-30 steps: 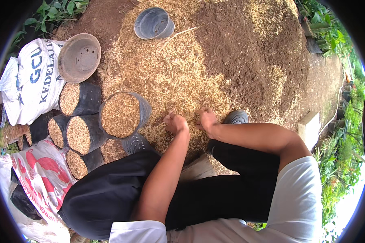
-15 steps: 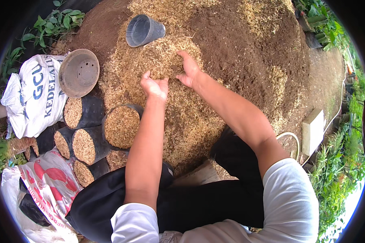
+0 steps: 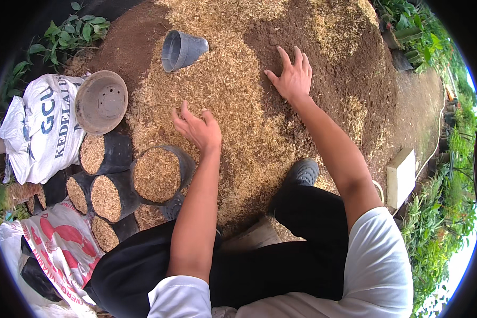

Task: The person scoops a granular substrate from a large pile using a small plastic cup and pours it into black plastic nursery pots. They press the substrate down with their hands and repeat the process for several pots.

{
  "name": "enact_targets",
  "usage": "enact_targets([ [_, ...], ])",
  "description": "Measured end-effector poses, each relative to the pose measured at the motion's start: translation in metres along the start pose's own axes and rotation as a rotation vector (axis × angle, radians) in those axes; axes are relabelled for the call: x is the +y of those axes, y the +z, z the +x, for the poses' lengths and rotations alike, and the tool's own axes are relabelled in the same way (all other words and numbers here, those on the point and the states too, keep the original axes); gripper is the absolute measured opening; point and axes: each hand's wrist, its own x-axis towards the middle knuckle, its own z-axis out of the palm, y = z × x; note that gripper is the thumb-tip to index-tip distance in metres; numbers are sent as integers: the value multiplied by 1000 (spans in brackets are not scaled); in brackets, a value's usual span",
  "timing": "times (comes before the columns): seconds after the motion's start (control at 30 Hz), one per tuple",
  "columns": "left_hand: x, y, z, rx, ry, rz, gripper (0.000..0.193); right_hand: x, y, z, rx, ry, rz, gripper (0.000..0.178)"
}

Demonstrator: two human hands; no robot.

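Note:
A broad heap of pale husks (image 3: 233, 95) lies in front of me, mixed with dark brown soil (image 3: 323, 85) on the right. My left hand (image 3: 197, 127) hovers over the husks with its fingers apart and holds nothing. Farther right, my right hand (image 3: 292, 74) is spread over the edge where soil meets husks, also holding nothing. A grey plastic pot (image 3: 184, 50) rests on its side on the heap, beyond my left hand. Nearest to that hand on the near left stands a black grow bag (image 3: 159, 174) filled with husks.
Several more filled black bags (image 3: 106, 197) crowd the left side. Behind them are a shallow clay-coloured pot (image 3: 102, 102) and a white sack (image 3: 45, 124); a red-and-white sack (image 3: 66, 238) lies nearer. A pale block (image 3: 401, 178) sits at right, with green plants (image 3: 434, 238) beyond.
Both hands were close together with fingers curled at the husks. Now they are apart: the left has moved slightly nearer, the right up and to the right, and the fingers have opened.

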Motion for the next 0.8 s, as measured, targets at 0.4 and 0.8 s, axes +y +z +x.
enact_targets([
  [0.4, -2, -4, 53, 36, -170, -513, 81, -60, 23, 12, 75, 451, 918, 54],
  [0.8, -2, 14, 87, 97, -76, -627, 65, -95, 29, 33, 93, -98, 611, 52],
])
